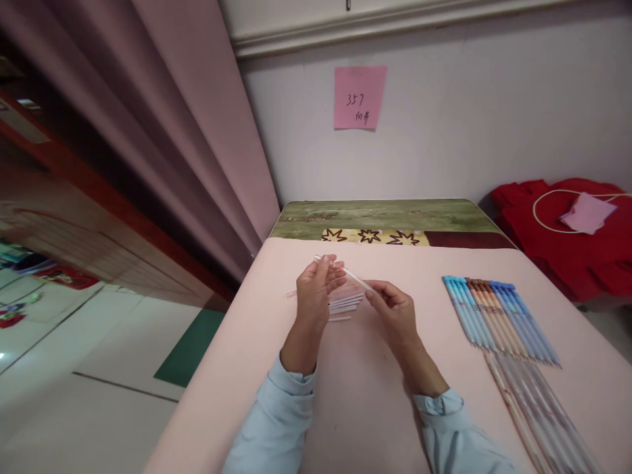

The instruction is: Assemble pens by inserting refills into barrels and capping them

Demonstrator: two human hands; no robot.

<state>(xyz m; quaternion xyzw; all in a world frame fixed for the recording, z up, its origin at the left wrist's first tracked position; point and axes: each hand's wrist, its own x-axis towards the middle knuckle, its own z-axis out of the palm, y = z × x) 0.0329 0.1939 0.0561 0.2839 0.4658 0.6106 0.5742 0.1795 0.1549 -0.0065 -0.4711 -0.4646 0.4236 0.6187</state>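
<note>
Hands (395,313) pinching slim white rod (356,278), pink tabletop (365,421) spreading between sleeves (279,415), pens (501,316) near right edge

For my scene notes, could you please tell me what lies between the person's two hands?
In the head view, a thin white rod spans from the left hand to the right hand; below it, several white sticks lie on the pink tabletop.

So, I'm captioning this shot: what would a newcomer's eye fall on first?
Probably the row of blue and brown pens at the right of the pale pink table cover. Next, near the middle, the left hand and right hand, holding a thin whitish stick. Above, the pink note reading 357 stands out on the wall.
</note>
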